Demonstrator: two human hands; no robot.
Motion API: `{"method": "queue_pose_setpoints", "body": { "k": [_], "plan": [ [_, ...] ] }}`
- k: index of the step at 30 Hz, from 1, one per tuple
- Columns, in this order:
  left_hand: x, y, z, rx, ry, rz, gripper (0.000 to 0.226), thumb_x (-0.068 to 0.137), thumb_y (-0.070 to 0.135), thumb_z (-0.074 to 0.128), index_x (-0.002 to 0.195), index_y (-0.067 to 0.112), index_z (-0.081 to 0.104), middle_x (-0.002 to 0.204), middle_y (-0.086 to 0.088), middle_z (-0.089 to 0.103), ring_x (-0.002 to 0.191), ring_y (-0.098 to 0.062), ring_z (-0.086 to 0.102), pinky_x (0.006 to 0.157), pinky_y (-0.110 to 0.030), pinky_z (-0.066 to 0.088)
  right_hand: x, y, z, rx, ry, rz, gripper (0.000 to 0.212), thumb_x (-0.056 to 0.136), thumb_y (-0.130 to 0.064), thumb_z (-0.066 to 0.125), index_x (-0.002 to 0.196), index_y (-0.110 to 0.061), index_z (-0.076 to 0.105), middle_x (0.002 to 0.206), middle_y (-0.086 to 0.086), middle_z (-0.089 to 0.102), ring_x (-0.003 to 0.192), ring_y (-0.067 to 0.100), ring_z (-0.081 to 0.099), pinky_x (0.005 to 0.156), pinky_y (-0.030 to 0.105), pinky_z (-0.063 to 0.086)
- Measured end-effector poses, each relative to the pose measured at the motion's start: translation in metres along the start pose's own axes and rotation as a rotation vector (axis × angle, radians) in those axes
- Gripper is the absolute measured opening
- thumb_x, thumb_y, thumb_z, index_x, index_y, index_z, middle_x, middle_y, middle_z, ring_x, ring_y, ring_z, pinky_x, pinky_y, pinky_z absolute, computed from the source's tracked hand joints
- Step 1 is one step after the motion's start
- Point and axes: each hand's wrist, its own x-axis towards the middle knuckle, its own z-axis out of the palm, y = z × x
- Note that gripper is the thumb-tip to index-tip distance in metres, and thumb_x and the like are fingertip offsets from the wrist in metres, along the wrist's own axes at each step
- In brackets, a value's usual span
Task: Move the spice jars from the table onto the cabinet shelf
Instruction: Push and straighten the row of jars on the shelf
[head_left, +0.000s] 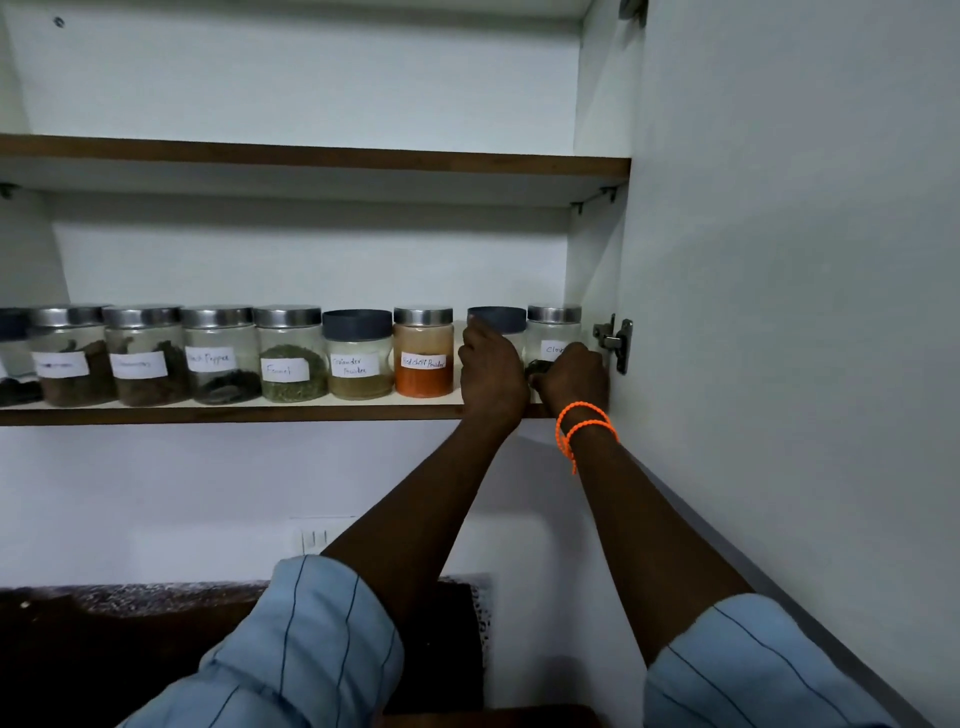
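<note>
Spice jars (291, 353) lined a white cabinet shelf (234, 413) left of both raised hands, beneath a bare upper shelf (311, 158). The left hand (491, 376) wrapped a dark-lidded jar (497, 319); just beside it, the right hand (571, 379), orange-banded at the wrist, gripped a steel-lidded jar (554, 332) by the open door (779, 312).

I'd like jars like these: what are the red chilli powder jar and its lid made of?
Red chilli powder jar: clear, likely glass, though possibly plastic, since the orange powder shows through. Its lid: apparently brushed metal, silver with a dull sheen.
</note>
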Motion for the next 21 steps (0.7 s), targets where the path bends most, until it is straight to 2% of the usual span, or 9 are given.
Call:
{"method": "queue_pose_setpoints", "body": {
  "k": [3, 6, 9, 15, 21],
  "plan": [
    [0.021, 0.003, 0.005, -0.087, -0.078, -0.072, 0.099, 0.090, 0.027, 0.076, 0.153, -0.015, 0.012, 0.148, -0.027, 0.036, 0.129, -0.034, 0.050, 0.103, -0.034, 0.048, 0.010, 0.000, 0.006, 0.004, -0.012, 0.015, 0.028, 0.083, -0.014, 0.074, 0.107, -0.001, 0.067, 0.118, 0.021, 0.070, 0.110, 0.039, 0.068, 0.084, 0.035, 0.056],
    [0.036, 0.004, 0.017, -0.129, -0.159, -0.132, 0.084, 0.092, 0.032, 0.072, 0.149, -0.010, 0.026, 0.145, -0.025, 0.036, 0.126, -0.033, 0.048, 0.105, -0.034, 0.044, 0.025, -0.001, 0.010, -0.010, -0.043, 0.042, 0.031, 0.086, -0.016, 0.072, 0.113, -0.002, 0.067, 0.121, 0.020, 0.069, 0.113, 0.038, 0.067, 0.086, 0.035, 0.056],
    [0.047, 0.001, 0.030, -0.209, -0.223, -0.247, 0.082, 0.091, 0.040, 0.073, 0.147, -0.005, 0.033, 0.145, -0.021, 0.034, 0.130, -0.035, 0.045, 0.110, -0.039, 0.042, 0.038, -0.003, 0.015, -0.070, -0.050, 0.054, 0.033, 0.088, -0.014, 0.068, 0.119, -0.004, 0.065, 0.126, 0.018, 0.066, 0.118, 0.038, 0.064, 0.091, 0.040, 0.056],
    [0.069, -0.013, 0.049, -0.129, -0.280, -0.227, 0.073, 0.093, 0.048, 0.066, 0.142, 0.000, 0.043, 0.143, -0.019, 0.039, 0.131, -0.035, 0.044, 0.108, -0.039, 0.040, 0.060, -0.005, 0.037, -0.166, -0.037, 0.010, 0.029, 0.091, -0.014, 0.070, 0.117, -0.003, 0.066, 0.124, 0.019, 0.067, 0.117, 0.038, 0.065, 0.090, 0.040, 0.056],
    [0.085, -0.023, 0.063, -0.090, -0.301, -0.227, 0.076, 0.094, 0.050, 0.064, 0.146, 0.000, 0.040, 0.143, -0.018, 0.041, 0.134, -0.032, 0.044, 0.107, -0.037, 0.040, 0.088, -0.003, 0.055, -0.145, -0.005, 0.023, 0.030, 0.088, -0.017, 0.074, 0.112, -0.002, 0.069, 0.120, 0.020, 0.069, 0.113, 0.038, 0.067, 0.088, 0.039, 0.057]
  ]
}}
